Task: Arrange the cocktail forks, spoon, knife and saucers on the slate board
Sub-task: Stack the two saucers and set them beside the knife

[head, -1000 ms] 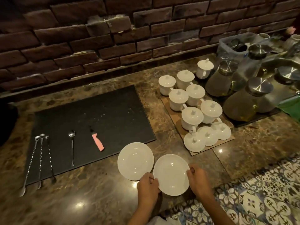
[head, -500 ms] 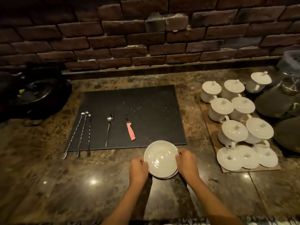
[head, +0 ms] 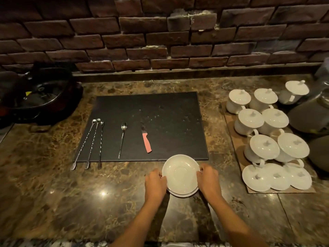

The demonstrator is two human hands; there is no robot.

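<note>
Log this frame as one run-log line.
left hand: holds stacked saucers | right hand: same | saucers: overlapping slate board front edge | forks, spoon, knife: placed

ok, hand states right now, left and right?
Left hand: closed on the left rim of the stacked saucers.
Right hand: closed on their right rim.

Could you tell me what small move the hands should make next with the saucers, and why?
Probably slide the stacked saucers forward onto the slate board: both the left hand and right hand hold them mostly on the counter, and space right of the knife is bare.
</note>
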